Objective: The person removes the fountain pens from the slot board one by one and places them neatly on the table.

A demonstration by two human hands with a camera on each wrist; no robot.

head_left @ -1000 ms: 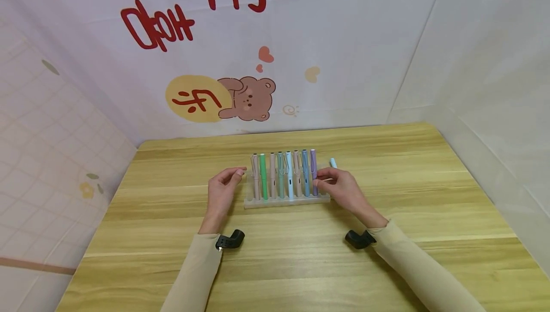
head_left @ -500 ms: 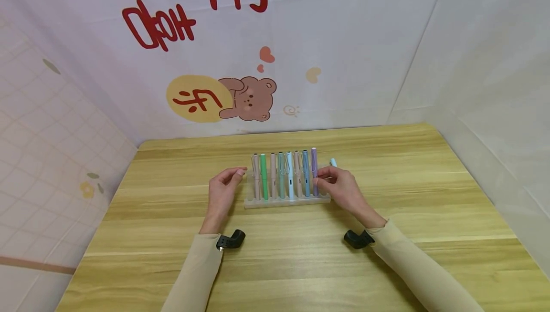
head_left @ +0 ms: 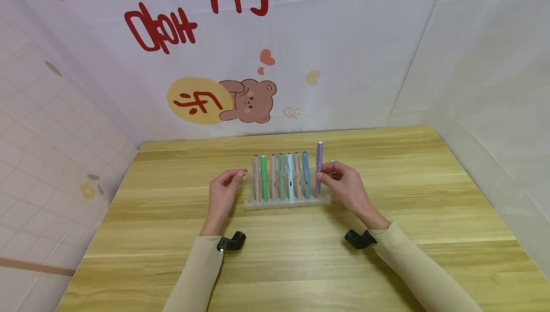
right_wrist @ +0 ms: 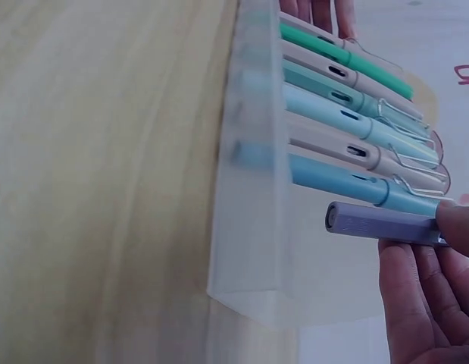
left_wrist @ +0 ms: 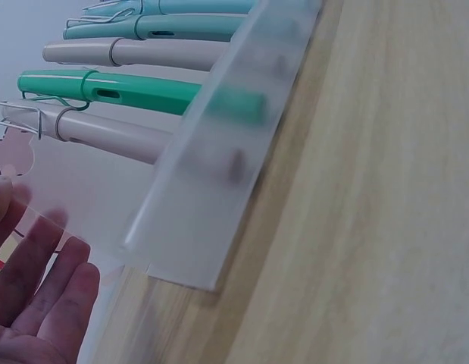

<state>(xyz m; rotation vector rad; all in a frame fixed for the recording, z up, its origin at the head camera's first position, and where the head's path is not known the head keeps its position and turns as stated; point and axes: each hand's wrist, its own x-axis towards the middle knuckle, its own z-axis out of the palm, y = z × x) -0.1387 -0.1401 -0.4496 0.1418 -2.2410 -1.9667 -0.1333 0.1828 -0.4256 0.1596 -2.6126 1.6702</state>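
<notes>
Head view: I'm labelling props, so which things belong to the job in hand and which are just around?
Part of the job:
purple pen
right hand, holding it
rack
seven pens standing in it
left hand at the rack's edge

Just around:
table
backdrop
black wrist devices

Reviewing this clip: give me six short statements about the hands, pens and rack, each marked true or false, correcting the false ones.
1. The right hand pinches the purple pen. True.
2. In the frosted rack, the green pen stands between two pinkish-grey pens. True.
3. The purple pen's lower end is seated in the rack's base. False: the right wrist view shows it clear of the base.
4. The left hand holds the green pen. False: it is at the rack's left end and holds no pen.
5. Of the racked pens, the blue pen is nearest the purple one. True.
6. Four pens stand in the rack. False: there are seven.
</notes>
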